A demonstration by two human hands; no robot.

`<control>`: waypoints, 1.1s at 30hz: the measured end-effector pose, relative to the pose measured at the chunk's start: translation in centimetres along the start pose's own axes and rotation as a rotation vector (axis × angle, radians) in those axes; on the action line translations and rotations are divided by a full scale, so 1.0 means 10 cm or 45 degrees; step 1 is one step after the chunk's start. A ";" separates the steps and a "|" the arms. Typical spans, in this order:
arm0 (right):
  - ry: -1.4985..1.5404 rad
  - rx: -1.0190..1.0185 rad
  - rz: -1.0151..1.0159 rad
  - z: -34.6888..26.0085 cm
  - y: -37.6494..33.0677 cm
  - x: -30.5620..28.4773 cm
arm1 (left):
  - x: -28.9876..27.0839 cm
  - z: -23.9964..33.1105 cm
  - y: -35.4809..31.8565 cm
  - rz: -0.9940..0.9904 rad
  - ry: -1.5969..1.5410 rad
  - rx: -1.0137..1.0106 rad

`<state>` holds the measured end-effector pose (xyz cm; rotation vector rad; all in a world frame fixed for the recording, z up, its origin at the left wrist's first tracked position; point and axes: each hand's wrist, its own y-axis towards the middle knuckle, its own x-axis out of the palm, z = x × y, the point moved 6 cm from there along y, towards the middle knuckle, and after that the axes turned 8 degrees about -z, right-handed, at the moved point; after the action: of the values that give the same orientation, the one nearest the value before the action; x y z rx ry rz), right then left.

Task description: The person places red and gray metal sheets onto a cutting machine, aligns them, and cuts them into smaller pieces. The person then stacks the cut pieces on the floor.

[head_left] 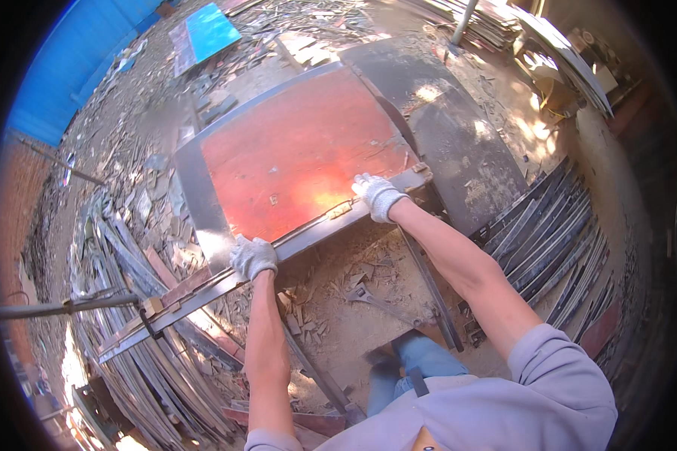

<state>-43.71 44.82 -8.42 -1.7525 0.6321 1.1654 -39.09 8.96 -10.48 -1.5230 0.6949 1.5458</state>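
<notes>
A worn red board (301, 150) lies flat on a dark, larger sheet in front of me. Along its near edge runs a long straight metal bar (317, 234), slanting from lower left to upper right, with small wooden pieces on it. My left hand (254, 257), in a grey-white knit glove, is closed at the board's near left corner, beside the bar. My right hand (378, 197), gloved alike, is closed over the near edge further right, by the bar's right end. The fingers' undersides are hidden.
An adjustable wrench (376, 299) lies on the debris-covered ground below the bar. Bundled strips (154, 376) are heaped at left, and more dark strips (557, 240) at right. A dark sheet (459, 150) adjoins the red board. Scraps and a blue panel (210, 31) lie beyond.
</notes>
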 end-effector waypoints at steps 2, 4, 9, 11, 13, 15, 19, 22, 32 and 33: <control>0.086 0.006 -0.085 -0.13 -0.39 0.12 | -0.03 -0.07 -0.43 0.012 0.023 0.004; 0.071 0.006 -0.090 -0.26 -0.81 0.32 | 0.06 -0.27 -0.84 0.008 0.039 -0.009; 0.022 0.005 -0.155 -0.50 -1.84 1.15 | 0.31 -0.78 -1.99 0.022 -0.087 0.031; -0.010 0.014 -0.192 -0.61 -2.29 1.36 | 0.35 -0.91 -2.48 -0.031 -0.117 0.030; 0.158 0.010 -0.236 -0.73 -2.63 1.34 | 0.41 -1.10 -2.88 -0.005 -0.110 0.028; 0.292 -0.029 -0.272 -0.78 -3.03 1.40 | 0.50 -1.24 -3.30 -0.028 -0.108 0.007; 0.904 0.665 0.268 0.00 -3.69 1.59 | 0.58 -1.50 -3.93 -0.104 -0.158 -0.020; 0.831 1.211 0.169 0.63 -4.14 2.04 | 0.67 -1.77 -4.16 -0.329 -0.213 -0.212; 1.346 0.907 -0.087 0.59 -4.76 2.05 | 0.71 -2.97 -4.27 -0.863 -1.994 -0.432; 1.491 0.845 -0.082 0.54 -4.74 1.98 | 0.62 -3.06 -4.21 -0.768 -2.018 -0.425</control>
<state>-0.04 72.46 -7.90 -1.6803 1.4120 -0.2680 13.10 5.00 -12.94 -0.2361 -0.8642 1.7911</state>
